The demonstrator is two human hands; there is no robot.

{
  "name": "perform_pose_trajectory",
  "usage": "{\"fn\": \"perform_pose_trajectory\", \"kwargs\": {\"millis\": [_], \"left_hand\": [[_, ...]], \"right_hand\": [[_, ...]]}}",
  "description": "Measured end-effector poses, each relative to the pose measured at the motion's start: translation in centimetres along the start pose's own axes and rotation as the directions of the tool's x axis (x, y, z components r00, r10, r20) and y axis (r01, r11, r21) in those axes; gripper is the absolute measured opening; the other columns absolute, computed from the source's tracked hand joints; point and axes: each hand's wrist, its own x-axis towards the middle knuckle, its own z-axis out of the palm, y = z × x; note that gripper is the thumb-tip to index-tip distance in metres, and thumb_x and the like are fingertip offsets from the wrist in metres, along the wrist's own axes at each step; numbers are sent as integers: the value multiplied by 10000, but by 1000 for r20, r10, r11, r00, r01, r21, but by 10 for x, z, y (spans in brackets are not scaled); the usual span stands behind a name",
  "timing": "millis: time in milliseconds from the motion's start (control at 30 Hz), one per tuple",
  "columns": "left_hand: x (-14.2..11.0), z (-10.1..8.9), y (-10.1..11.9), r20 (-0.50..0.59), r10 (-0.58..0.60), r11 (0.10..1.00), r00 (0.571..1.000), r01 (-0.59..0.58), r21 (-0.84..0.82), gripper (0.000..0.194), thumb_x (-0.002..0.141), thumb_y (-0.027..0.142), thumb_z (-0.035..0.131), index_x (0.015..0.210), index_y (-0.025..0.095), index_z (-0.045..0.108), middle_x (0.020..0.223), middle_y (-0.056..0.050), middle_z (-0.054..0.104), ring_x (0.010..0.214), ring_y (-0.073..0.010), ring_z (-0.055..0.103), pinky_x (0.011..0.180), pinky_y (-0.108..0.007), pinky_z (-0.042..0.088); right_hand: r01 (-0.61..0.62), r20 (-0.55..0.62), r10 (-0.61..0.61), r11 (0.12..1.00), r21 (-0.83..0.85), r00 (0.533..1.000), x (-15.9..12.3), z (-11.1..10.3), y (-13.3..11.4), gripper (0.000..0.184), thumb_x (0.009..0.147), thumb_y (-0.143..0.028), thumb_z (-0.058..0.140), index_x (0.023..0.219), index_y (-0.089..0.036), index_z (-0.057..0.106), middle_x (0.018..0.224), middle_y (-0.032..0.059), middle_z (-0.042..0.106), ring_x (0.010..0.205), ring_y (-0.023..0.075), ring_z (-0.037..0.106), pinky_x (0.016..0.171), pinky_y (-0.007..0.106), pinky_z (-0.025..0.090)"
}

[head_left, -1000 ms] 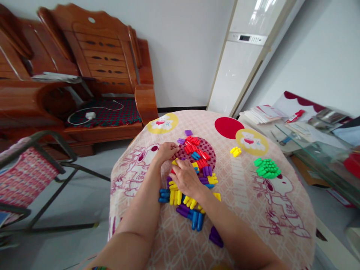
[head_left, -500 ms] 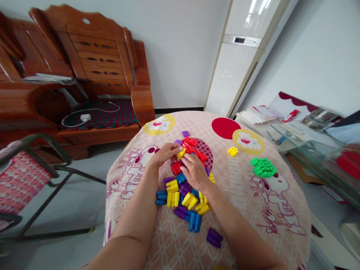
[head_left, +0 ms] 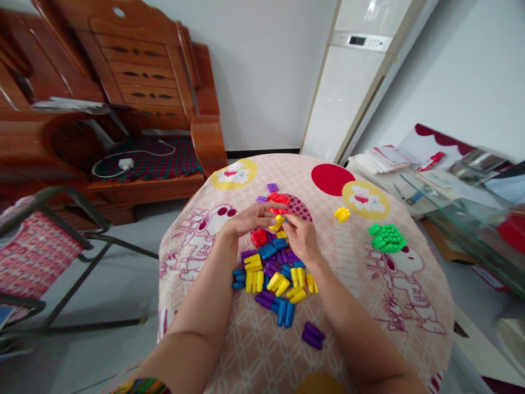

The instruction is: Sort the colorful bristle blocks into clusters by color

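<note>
My left hand [head_left: 251,220] is closed, with a yellow plastic toy block [head_left: 276,223] pinched at its fingertips above the pile. Close beside it, my right hand [head_left: 302,236] has its fingers pressed together. A sliver of blue shows at its fingertips against the yellow block, but what it grips is mostly hidden. Below the hands lie loose finger-shaped blocks: yellow blocks [head_left: 254,280], blue blocks [head_left: 285,312], purple blocks [head_left: 313,335] and a red block [head_left: 258,237]. Behind the fingers sits a cluster of red blocks [head_left: 278,200], partly covered.
On the round table's patterned cloth [head_left: 348,306], a green block cluster [head_left: 388,238] and a small yellow cluster [head_left: 342,214] lie to the right. Two light purple blocks [head_left: 272,187] are at the back. A glass-topped stand [head_left: 447,219] borders the right; a chair [head_left: 28,246] stands left.
Both hands have lifted off the pile and come together around the yellow block. My right hand has moved slightly right, uncovering more blocks. The view has shifted a little.
</note>
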Motion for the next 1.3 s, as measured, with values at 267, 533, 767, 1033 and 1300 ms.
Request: {"fn": "perform_pose_trajectory", "kwargs": {"millis": [267, 533, 767, 1033, 1300], "left_hand": [[6, 1, -4, -71, 59, 997, 996, -56, 50, 606, 701, 414, 804, 1234, 156, 674, 974, -126, 750, 942, -277, 723, 793, -385, 604], [12, -16, -20, -402, 146, 988, 904, -154, 12, 555, 713, 475, 795, 1133, 128, 687, 956, -110, 753, 827, -207, 720, 816, -365, 597], [13, -20, -23, -499, 135, 985, 856, -169, -24, 500, 693, 435, 809, 1074, 127, 710, 872, -86, 757, 761, -180, 710, 766, -316, 583], [14, -23, -28, -529, 114, 987, 841, -156, -36, 477, 692, 413, 802, 1065, 130, 717, 862, -78, 756, 752, -160, 702, 724, -267, 560], [16, -24, -35, -593, 52, 992, 804, -112, -65, 358, 665, 352, 778, 931, 122, 712, 794, -64, 749, 679, -155, 682, 681, -275, 551]], "right_hand": [[-162, 58, 153, 963, 217, 987, 7, -16, 11, 221, 833, -339, 589, 874, -164, 718, 706, 18, 714, 627, 155, 653, 594, 240, 489], [-438, -364, 305, 817, -375, 880, 17, -81, 54, 212, 826, -312, 605, 876, -175, 760, 842, 87, 761, 805, 220, 679, 718, 291, 464], [-548, -385, 391, 587, -596, 836, 11, -96, 75, 243, 887, -309, 581, 988, -192, 769, 942, 103, 766, 859, 225, 675, 681, 274, 411], [-565, -371, 431, 543, -621, 822, 8, -94, 82, 260, 909, -318, 562, 1018, -191, 761, 965, 117, 758, 889, 234, 675, 698, 280, 415], [-441, -324, 305, 707, -554, 896, 13, -86, 53, 254, 893, -316, 588, 1047, -175, 732, 907, 117, 754, 864, 254, 679, 739, 315, 446]]}}
